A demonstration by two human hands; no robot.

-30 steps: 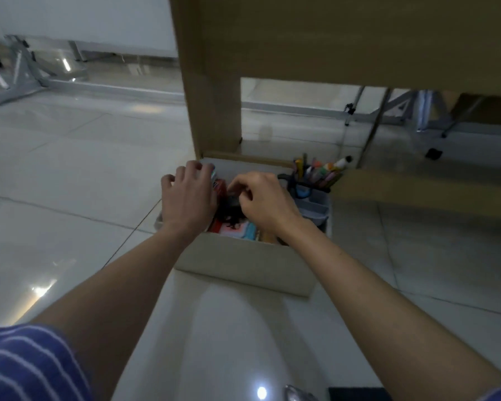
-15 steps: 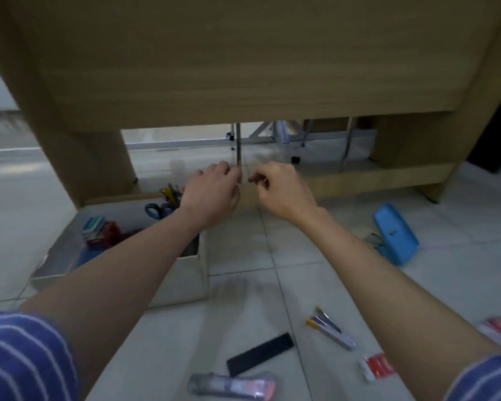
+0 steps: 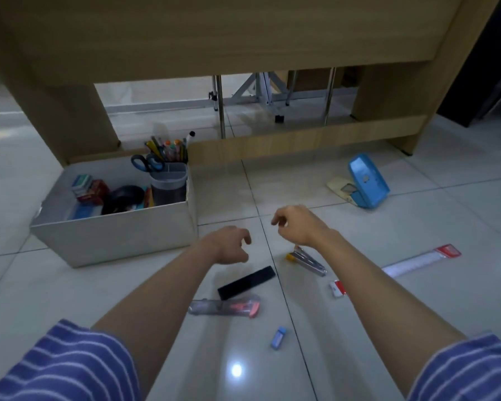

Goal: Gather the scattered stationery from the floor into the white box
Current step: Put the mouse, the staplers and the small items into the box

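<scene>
The white box (image 3: 119, 238) sits on the floor at left, holding a pen pot, scissors, tape and small packs. My left hand (image 3: 229, 246) hovers right of the box with loosely curled fingers, holding nothing. My right hand (image 3: 297, 227) hangs beside it, also empty. Below them lie a black flat bar (image 3: 246, 282), a stapler (image 3: 307, 260), a clear cutter pack (image 3: 224, 306), a small blue eraser (image 3: 278, 337) and a red-white pack (image 3: 338, 288). A white ruler (image 3: 420, 263) lies at right. A blue hole punch (image 3: 366, 180) sits farther back on a yellowish paper.
A wooden desk (image 3: 214, 39) spans the top, its leg (image 3: 78, 117) just behind the box and a low crossbar (image 3: 301, 140) beyond the hands. Metal stand legs (image 3: 261, 91) show behind it. The floor is glossy white tile.
Both hands left the box and dropped to the right, over the scattered items. My view swung right, so the box now lies at left.
</scene>
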